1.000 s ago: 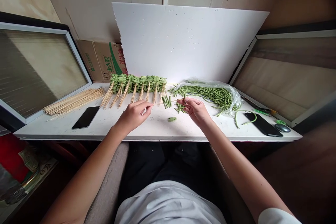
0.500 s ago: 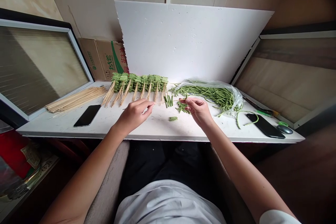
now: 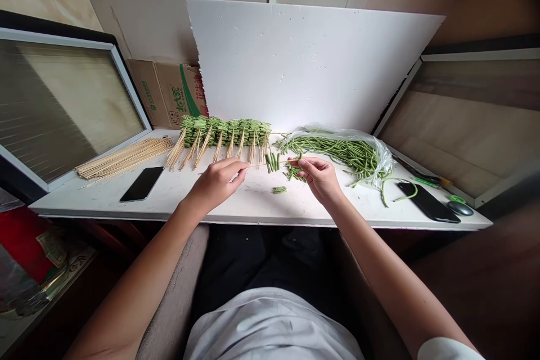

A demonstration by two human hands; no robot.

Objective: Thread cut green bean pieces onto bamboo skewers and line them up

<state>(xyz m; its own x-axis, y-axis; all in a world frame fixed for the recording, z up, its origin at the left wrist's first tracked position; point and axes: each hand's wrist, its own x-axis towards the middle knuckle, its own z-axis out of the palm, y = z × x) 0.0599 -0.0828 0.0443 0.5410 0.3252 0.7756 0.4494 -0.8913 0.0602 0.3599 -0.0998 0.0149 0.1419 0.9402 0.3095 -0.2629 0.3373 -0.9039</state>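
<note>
Left hand (image 3: 217,183): fingers (image 3: 241,167) clenched on a thin pale bamboo skewer (image 3: 257,165), holding it level.
Right hand (image 3: 320,179): fingers (image 3: 304,163) pinching a short green bean piece (image 3: 300,156) at its tip.
Beans: short green pieces (image 3: 272,162) threaded between the hands.

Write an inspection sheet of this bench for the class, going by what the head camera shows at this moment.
Surface: white tabletop, in use.
Job's things: green bean pieces on a bamboo skewer; finished bean skewers in a row; long beans in a plastic bag; bundle of bare skewers.
Grips: left hand holds the skewer; right hand pinches near its tip.
Clutter: two smartphones.
Cables: nothing seen.
Surroundings: white foam board; cardboard carton.
</note>
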